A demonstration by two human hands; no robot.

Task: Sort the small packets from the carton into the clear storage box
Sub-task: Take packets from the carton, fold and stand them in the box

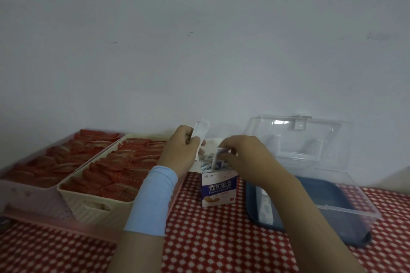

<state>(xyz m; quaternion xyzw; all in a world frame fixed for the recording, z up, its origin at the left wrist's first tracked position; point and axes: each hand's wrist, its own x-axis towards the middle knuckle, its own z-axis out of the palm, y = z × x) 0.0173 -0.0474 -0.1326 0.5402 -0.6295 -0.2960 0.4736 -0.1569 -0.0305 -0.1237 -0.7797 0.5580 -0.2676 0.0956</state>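
Pale blue sleeve (153, 199) on the left forearm is sitting nearest the lens, over the red checked tablecloth (210, 239). Small packets (207, 165) are standing on end in the open carton (219, 190), mid-table. Right hand (241, 153) is pinching a single packet (216, 156) at the carton mouth. Left hand (182, 146) is gripping a packet stack (201, 128) just above and left of it.

Judging handling: packets are looking light, thin, flexible and probably slick. Pinching by the top edge, flat faces between thumb and finger, is looking safest. The carton is light too and may be tipping if pulled.

Clear storage box (355, 211) is sitting just right of the carton, lid (299, 137) propped open against the wall. Two baskets (95, 208) of red packs are sitting far left.

The right forearm is covering the box's left side, so I cannot tell its contents. Right fingertips are blurring.
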